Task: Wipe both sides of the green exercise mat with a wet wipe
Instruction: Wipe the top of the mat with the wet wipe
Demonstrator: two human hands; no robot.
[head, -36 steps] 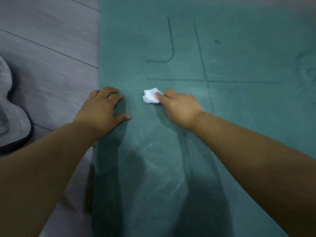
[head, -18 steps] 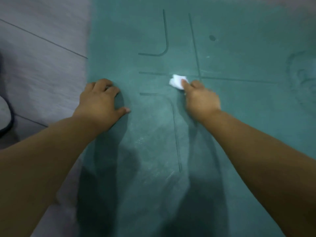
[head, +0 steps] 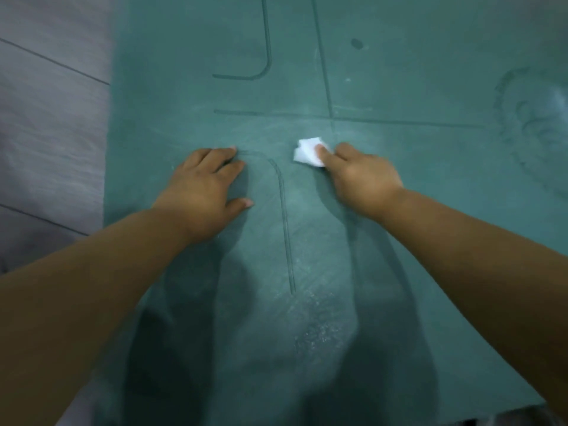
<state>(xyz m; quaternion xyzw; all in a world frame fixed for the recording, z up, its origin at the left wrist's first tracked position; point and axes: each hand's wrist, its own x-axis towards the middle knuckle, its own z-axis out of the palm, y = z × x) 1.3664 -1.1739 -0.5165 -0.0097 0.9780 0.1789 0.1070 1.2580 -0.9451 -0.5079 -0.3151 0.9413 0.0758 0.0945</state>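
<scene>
Wiping the green exercise mat near its centre lines.
The right hand pinched the wet wipe against it; the left hand lay flat, inside the mat's left edge beside grey floor.

Mat: the top, right and bottom edges of the picture cut it off; only its left border is seen whole.
Wipe: the fingers of the right hand cover its near part.
Round mark: blurred at the right side, its pattern cannot be read.
Left hand: the palm is hidden, pressed flat on the mat.
Floor: blurred, cut off at the left.
Arms: cut off by the lower corners.
</scene>
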